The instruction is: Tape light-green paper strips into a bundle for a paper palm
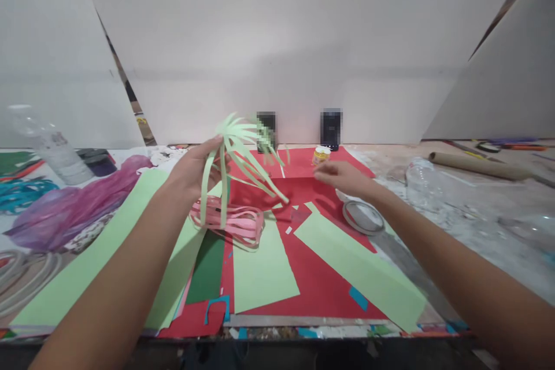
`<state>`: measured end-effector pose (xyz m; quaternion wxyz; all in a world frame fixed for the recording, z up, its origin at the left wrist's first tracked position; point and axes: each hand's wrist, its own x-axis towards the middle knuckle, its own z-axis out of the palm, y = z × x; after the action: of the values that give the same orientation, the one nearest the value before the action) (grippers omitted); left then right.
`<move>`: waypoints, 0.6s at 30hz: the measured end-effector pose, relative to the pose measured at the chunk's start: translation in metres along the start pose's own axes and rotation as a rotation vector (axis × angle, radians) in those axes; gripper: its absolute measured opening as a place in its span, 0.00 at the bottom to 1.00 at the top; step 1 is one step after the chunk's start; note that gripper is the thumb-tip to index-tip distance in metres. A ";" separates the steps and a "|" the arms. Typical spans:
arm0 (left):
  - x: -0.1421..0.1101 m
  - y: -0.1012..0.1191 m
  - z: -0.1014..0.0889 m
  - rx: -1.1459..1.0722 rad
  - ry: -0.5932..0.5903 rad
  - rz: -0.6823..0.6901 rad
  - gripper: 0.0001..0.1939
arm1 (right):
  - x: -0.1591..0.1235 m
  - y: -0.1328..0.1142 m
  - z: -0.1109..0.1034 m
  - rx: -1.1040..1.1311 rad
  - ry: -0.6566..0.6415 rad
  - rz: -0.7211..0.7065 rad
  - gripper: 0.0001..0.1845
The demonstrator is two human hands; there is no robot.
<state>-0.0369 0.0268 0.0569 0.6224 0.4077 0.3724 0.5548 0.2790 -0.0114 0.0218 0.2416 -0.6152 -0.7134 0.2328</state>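
Above a tabletop [385,156] spread with red paper [314,277], left of centre: a bundle of pale green paper strips [232,136], held aloft in the left hand [195,165]. Pinched narrowly in the grip where the strips gather together; loose ends fanned to the right and drooping in arcs, two dangling in front of a coil of pink strips [243,224]. Looks very light, thin and springy, soft enough to bend under its own weight, hardly slippery, but probably easy to crease or tear. Best taken at the gathered base, firmly yet without crushing; riskier by a single strip, likely to kink or pull free. Just beside a small yellow jar [321,157] with a white lid: the right hand [342,177], fingers loosely curled, nothing seen in the grip, underside hidden, so impossible to tell for certain. Lower down, flat on the red: pale green sheets [266,272], well below both hands.
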 end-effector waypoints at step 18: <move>-0.019 -0.039 0.022 0.273 -0.347 -0.207 0.14 | 0.003 0.021 0.031 -0.196 -0.207 0.015 0.08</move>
<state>-0.0038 0.0037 0.0293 0.6698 0.5368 0.3710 0.3543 0.2753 -0.0063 -0.0154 0.1035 -0.6138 -0.7493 0.2261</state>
